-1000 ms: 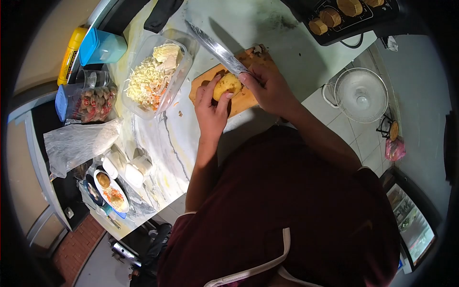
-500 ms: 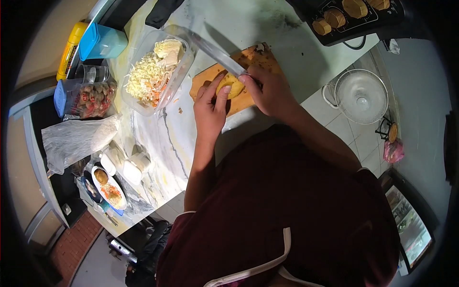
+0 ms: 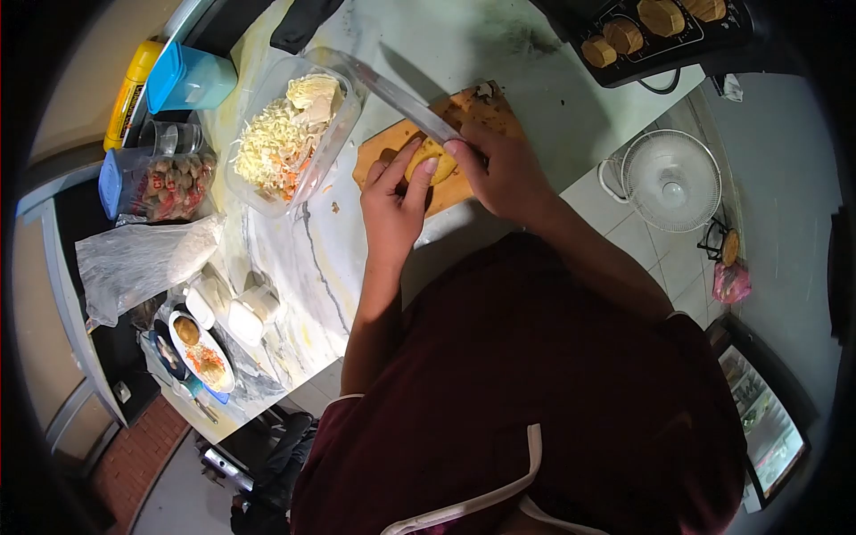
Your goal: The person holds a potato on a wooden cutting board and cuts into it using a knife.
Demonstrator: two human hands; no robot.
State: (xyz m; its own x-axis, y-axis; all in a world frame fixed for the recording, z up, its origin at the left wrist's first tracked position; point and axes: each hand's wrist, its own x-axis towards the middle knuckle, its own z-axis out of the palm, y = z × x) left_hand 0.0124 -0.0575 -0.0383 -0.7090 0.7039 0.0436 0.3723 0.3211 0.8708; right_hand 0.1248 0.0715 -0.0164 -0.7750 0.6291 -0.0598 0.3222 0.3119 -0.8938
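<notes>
A yellow potato is just above the middle of the frame, over the wooden cutting board. The left hand grips this potato, with the thumb on the near side and the other fingers bent around its left side. The right hand is closed around the handle of a long knife, and the handle is mostly hidden in it. The blade lies across the top of the potato and points to the upper left; whether its edge cuts into the flesh, I cannot tell. Dark brown scraps are on the far end of the board.

To the left of the board stands a clear plastic container, which holds pale shreds and some orange shreds. At the lower left, an oval white plate carries food and a brown round piece. At the upper right is a black appliance with wood-coloured knobs, and below it, a colander.
</notes>
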